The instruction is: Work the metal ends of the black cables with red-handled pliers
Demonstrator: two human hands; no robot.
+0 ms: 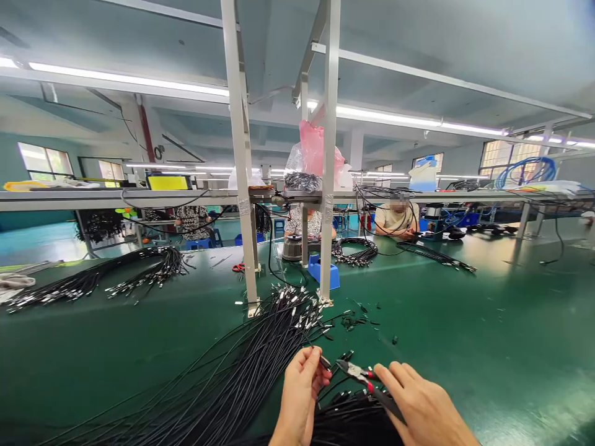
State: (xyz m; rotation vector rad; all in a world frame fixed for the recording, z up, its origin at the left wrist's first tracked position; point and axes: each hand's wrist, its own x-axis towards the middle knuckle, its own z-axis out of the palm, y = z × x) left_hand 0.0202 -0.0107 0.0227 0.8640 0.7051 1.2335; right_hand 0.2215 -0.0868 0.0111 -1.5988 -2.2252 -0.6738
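Observation:
Between the thumb and fingers of my left hand (302, 378) is the end of a black cable, with its dark connector (325, 363) pointing right. My right hand (416, 396) is closed around cutting pliers (357, 373) with red and black handles. The plier jaws point left, a short gap from the connector. A large bundle of black cables (260, 353) with silver ends runs beside my left hand toward the lower left. More black cables (357, 415) lie below both hands, partly hidden by them.
Black scraps (356, 321) are scattered on the green table (465, 347) beyond my hands. White shelf posts (331, 186) rise from it, near a blue holder (324, 272). Another cable bundle (102, 272) lies at left. Across the table sits a person (397, 218) in a light shirt.

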